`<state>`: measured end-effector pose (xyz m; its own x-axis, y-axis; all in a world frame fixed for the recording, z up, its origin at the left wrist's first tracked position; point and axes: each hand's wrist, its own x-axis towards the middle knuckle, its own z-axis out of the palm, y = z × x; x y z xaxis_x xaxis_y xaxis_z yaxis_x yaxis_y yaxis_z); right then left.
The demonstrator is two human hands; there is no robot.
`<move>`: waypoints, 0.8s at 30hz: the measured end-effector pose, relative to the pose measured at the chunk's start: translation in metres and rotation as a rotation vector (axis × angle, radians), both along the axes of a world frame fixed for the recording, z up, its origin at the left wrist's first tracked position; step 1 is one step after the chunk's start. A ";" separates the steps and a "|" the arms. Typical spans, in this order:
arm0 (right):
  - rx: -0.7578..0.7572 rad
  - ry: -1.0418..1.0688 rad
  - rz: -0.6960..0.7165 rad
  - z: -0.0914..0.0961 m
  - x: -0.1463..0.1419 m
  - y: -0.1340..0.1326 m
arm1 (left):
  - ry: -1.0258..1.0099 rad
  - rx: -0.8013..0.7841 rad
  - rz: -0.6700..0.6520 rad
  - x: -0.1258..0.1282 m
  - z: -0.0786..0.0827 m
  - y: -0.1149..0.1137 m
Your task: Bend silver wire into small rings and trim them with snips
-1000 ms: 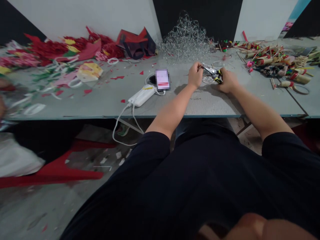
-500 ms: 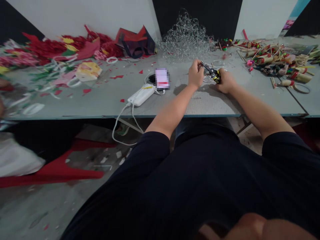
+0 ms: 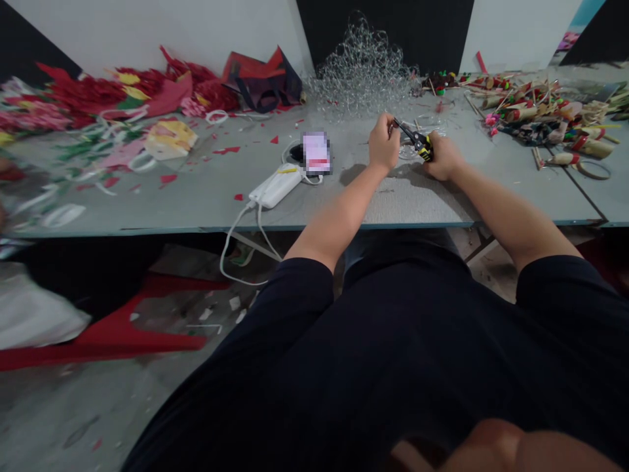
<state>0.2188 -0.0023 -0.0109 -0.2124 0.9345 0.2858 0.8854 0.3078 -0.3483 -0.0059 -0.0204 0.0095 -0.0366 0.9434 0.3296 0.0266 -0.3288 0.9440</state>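
Observation:
My right hand [image 3: 443, 157] is closed round the black and yellow handles of a pair of pliers [image 3: 419, 141], whose jaws point left towards my left hand. My left hand [image 3: 384, 144] is a fist pinching a thin piece of silver wire [image 3: 394, 124] at the plier tips. Both hands hover just above the grey table [image 3: 206, 196], over a small loop of wire [image 3: 407, 154]. A big tangle of silver wire coils [image 3: 361, 65] lies right behind them.
A phone [image 3: 316, 152] and a white power bank [image 3: 275, 186] with cables lie left of my hands. Red, yellow and green paper scraps [image 3: 122, 98] cover the table's far left. Sticks and small coloured craft pieces [image 3: 535, 111] are piled at the right. A red stool [image 3: 137, 328] stands below.
Both hands have drifted slightly up and away from me with the pliers and wire; the plier jaws now point more towards the wire in my left hand.

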 end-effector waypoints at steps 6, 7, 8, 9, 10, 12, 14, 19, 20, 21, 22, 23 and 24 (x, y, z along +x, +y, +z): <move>0.022 -0.061 -0.001 0.002 -0.001 -0.003 | 0.078 0.228 0.189 0.007 -0.032 0.059; 0.019 -0.074 -0.010 0.004 -0.002 -0.005 | 0.107 0.274 0.180 0.008 -0.036 0.067; 0.016 -0.091 -0.020 0.006 -0.004 -0.007 | 0.134 0.316 0.162 0.008 -0.038 0.072; 0.012 -0.110 -0.029 0.009 -0.005 -0.010 | 0.158 0.351 0.129 0.007 -0.041 0.076; 0.004 -0.130 -0.033 0.011 -0.006 -0.012 | 0.177 0.374 0.102 0.007 -0.042 0.079; -0.014 -0.163 -0.037 0.016 -0.007 -0.016 | 0.199 0.378 0.091 0.006 -0.043 0.079; -0.036 -0.188 -0.041 0.020 -0.008 -0.020 | 0.201 0.343 0.126 0.006 -0.041 0.076; -0.080 -0.220 -0.019 0.025 -0.008 -0.025 | 0.180 0.310 0.095 0.004 -0.026 0.051; -0.082 -0.218 -0.017 0.025 -0.007 -0.025 | 0.181 0.318 0.064 0.003 -0.022 0.045; -0.083 -0.217 -0.017 0.026 -0.007 -0.025 | 0.181 0.327 0.037 0.002 -0.018 0.040; -0.084 -0.219 -0.017 0.026 -0.007 -0.025 | 0.178 0.330 0.017 0.001 -0.016 0.036; -0.086 -0.222 -0.017 0.026 -0.007 -0.025 | 0.167 0.323 0.007 0.001 -0.014 0.034; -0.088 -0.222 -0.017 0.026 -0.007 -0.026 | 0.150 0.303 0.008 0.002 -0.013 0.034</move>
